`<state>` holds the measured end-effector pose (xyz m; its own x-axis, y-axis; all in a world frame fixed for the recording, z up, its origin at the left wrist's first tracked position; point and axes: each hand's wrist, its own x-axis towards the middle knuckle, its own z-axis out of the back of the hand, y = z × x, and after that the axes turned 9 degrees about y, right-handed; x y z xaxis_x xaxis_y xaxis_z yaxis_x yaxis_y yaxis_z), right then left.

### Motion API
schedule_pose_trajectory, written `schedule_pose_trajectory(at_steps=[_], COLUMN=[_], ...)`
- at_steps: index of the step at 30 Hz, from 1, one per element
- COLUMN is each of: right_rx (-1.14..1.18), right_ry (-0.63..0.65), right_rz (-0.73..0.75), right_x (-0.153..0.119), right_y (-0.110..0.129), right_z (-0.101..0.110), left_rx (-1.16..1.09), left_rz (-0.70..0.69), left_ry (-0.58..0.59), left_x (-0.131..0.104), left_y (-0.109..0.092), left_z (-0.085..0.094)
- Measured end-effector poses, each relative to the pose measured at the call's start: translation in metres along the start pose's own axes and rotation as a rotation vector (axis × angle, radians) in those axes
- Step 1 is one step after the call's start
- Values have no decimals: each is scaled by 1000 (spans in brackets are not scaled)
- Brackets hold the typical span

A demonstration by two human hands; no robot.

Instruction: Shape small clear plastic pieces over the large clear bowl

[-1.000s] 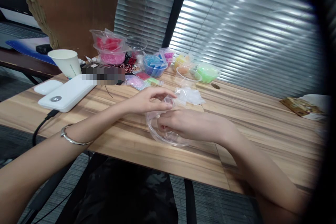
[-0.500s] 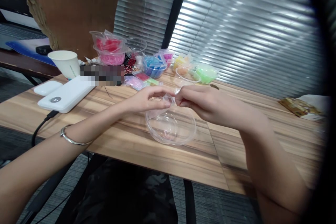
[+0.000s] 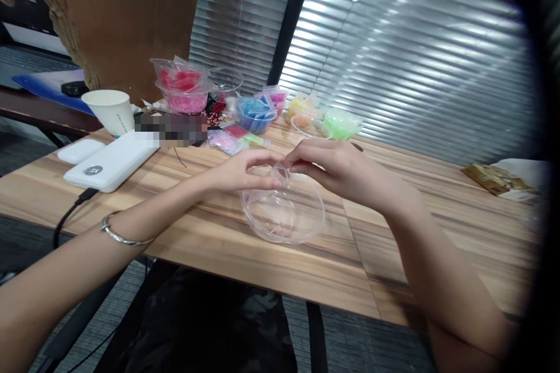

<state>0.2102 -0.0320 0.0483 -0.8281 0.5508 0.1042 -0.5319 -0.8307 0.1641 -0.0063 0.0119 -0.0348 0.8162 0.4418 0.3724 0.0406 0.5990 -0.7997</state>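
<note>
A small clear plastic bag is held over the far rim of a clear round plastic bowl. My left hand pinches the bag from the left between thumb and fingers. From the right, my right hand closes its fingertips at the bag's top edge, close against the left fingertips. In the bottom of the bowl lies a little something pinkish, too small to make out. The bowl stands upright on the wooden table.
Behind my hands stand tubs of blue packets, yellow packets, green packets and stacked red and pink ones. A paper cup and a white power bank with a cable are left; a gold wrapper lies right.
My right hand has shifted slightly left and its wrist has lowered, with the fingers less tightly curled. My left hand stays on the bag. The view has tilted a little.
</note>
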Motion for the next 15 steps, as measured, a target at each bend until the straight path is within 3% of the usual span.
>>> schedule_pose_trajectory(at_steps=[15], right_rx=[0], right_ry=[57], right_rz=[50], right_x=[0], right_y=[5], right_z=[-2], left_rx=[63], left_rz=[60], left_ry=[-25], left_x=[-1], left_y=[-7], left_z=[-1])
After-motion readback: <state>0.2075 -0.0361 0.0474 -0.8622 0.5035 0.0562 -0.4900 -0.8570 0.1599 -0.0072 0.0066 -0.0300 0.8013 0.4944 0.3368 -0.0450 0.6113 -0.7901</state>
